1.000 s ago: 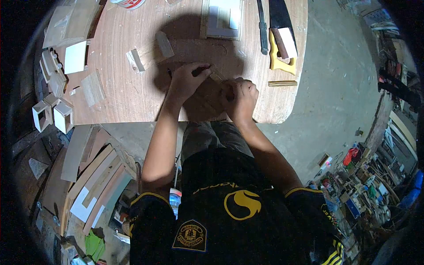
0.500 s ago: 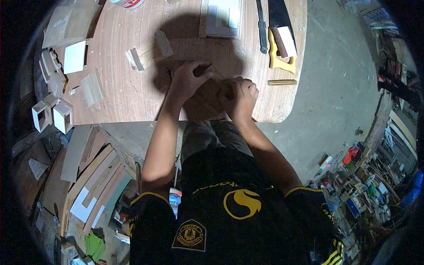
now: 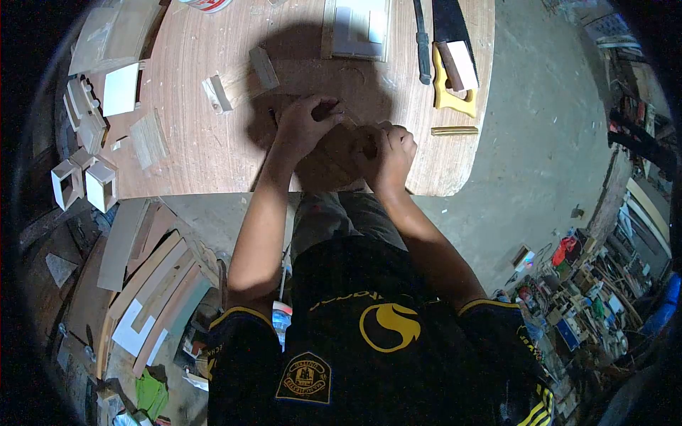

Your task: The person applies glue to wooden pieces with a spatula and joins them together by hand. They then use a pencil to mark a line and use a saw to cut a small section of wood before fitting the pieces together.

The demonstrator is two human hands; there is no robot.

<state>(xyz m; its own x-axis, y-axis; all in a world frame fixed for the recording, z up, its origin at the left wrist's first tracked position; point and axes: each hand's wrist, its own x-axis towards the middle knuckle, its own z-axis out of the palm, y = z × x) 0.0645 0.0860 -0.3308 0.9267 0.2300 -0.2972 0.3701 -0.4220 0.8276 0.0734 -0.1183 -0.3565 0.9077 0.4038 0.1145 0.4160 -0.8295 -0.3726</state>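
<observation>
1. Directions read from the two hands as the clock's centre, with 12 o'clock at the far side of the bench (image 3: 192, 149).
2. The left hand (image 3: 305, 124) is over the near part of the bench, fingers curled and thumb bent in; shadow hides whether it grips anything.
3. The right hand (image 3: 387, 157) is at 4 o'clock from the left one, fingers also curled; I cannot tell whether its fingertips grip.
4. A slim, dim piece (image 3: 350, 121) of unclear material shows in the shadow between the hands; whether either touches it is unclear.
5. At 12 o'clock lies a rectangular wooden frame with a whitish panel (image 3: 359, 30).
6. At 2 o'clock are a handsaw with a yellow handle and dark blade (image 3: 465, 107), a brown-and-white block (image 3: 457, 66) on it, and a long, narrow black tool (image 3: 423, 51) just beside it.
7. At 3 o'clock lie thin, yellowish-brown strips (image 3: 455, 130).
8. Around 10 o'clock is a small, flat-sided wooden block (image 3: 263, 68).
9. Near 9 o'clock lies a thin, pale, grained wooden piece (image 3: 149, 139).
</observation>
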